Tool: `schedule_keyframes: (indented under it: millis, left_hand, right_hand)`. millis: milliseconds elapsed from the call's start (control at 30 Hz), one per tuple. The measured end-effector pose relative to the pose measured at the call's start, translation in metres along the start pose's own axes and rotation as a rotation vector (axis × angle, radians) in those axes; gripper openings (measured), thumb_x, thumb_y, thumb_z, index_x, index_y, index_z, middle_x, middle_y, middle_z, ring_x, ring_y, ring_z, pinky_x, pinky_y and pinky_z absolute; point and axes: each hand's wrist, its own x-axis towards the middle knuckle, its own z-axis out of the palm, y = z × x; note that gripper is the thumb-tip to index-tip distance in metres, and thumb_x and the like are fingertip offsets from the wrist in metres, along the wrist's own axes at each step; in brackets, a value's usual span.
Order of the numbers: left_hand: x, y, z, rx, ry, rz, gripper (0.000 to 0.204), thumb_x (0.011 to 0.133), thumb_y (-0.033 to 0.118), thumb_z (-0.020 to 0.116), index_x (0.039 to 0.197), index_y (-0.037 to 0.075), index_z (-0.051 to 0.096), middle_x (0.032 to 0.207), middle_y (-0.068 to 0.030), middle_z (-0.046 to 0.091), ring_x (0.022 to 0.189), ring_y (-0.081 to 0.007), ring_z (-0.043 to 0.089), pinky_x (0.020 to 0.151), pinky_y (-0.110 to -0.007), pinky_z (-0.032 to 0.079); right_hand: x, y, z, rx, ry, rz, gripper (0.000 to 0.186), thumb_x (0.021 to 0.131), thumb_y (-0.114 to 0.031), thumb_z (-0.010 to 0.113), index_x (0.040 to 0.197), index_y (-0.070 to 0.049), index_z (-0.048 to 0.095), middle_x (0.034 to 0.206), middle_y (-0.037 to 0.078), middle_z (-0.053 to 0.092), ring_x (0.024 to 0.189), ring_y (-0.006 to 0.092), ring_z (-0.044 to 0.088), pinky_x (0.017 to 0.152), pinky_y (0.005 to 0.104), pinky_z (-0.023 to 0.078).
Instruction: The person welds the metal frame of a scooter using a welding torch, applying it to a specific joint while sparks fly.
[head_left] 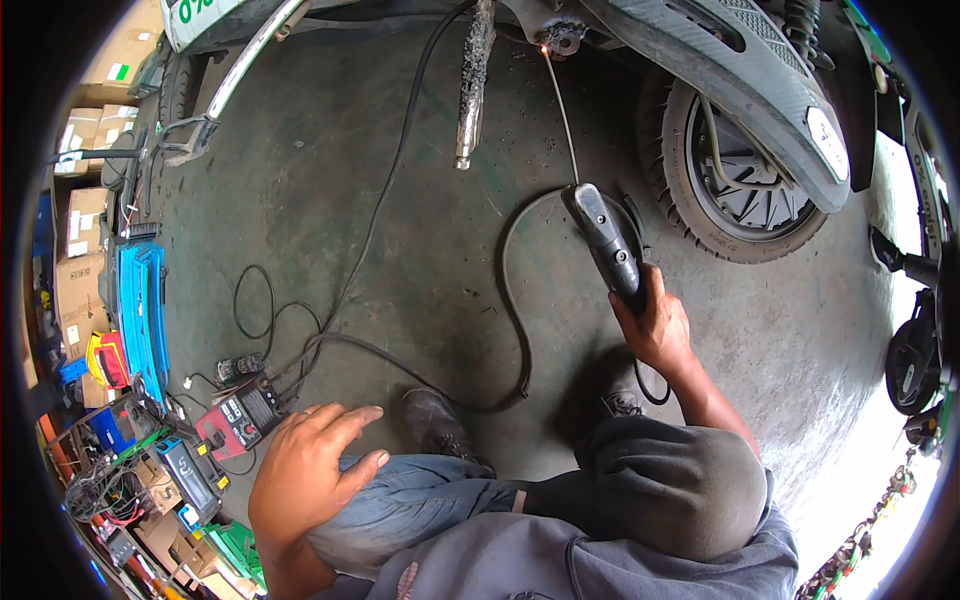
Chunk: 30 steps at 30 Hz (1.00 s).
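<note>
My right hand (pixel 656 325) is wrapped round the black handle of a welding electrode holder (pixel 606 238). A thin welding rod (pixel 562 115) sticks out of the holder's far end. Its tip glows orange close to a dark, rough metal bracket (pixel 566 40) under a scooter; whether it touches, I cannot tell. Left of the rod a crusty metal leg (pixel 474 85) hangs down, its lower end shiny. Over my left knee, my left hand (pixel 312 462) hovers with nothing in it, fingers stretched and thumb apart.
A red and black welding machine (pixel 240 416) sits on the floor at left, with cables (pixel 515 290) curving across to the holder. The scooter's wheel (pixel 735 165) stands at far right. Cardboard boxes (pixel 82 300) and tools line the left side. My shoes (pixel 435 420) are on the floor.
</note>
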Motion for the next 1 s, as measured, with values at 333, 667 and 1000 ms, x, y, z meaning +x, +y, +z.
schedule_keyframes:
  millis: [333,667,1000]
  left_hand:
    - [-0.0002,-0.0008,0.0009,-0.004,-0.002,-0.009,0.042,0.083,0.030,0.077,0.118,0.008,0.070,0.093,-0.0101,0.068,0.090,-0.0305,0.065,0.082,-0.043,0.049]
    - [0.0000,-0.0012,0.0006,0.001,-0.004,0.005,0.043,0.083,0.030,0.077,0.119,0.008,0.070,0.095,-0.0107,0.067,0.091,-0.0315,0.063,0.082,-0.043,0.048]
    - [-0.0003,-0.0013,0.0008,-0.001,-0.010,0.000,0.043,0.083,0.029,0.077,0.119,0.007,0.070,0.095,-0.0106,0.067,0.091,-0.0313,0.063,0.082,-0.043,0.048]
  right_hand:
    - [0.0006,-0.0003,0.0010,0.000,0.017,-0.017,0.051,0.092,-0.028,0.071,0.128,-0.003,0.046,0.082,0.027,0.068,0.077,0.0497,0.067,0.066,0.0540,0.052]
    - [-0.0012,0.0024,0.0035,-0.022,0.002,-0.019,0.051,0.092,-0.028,0.072,0.128,-0.004,0.045,0.082,0.028,0.068,0.076,0.0493,0.067,0.065,0.0539,0.052]
    - [0.0003,0.0021,0.0017,-0.011,0.017,-0.017,0.053,0.092,-0.030,0.072,0.128,-0.002,0.046,0.082,0.028,0.068,0.076,0.0503,0.067,0.065,0.0554,0.051]
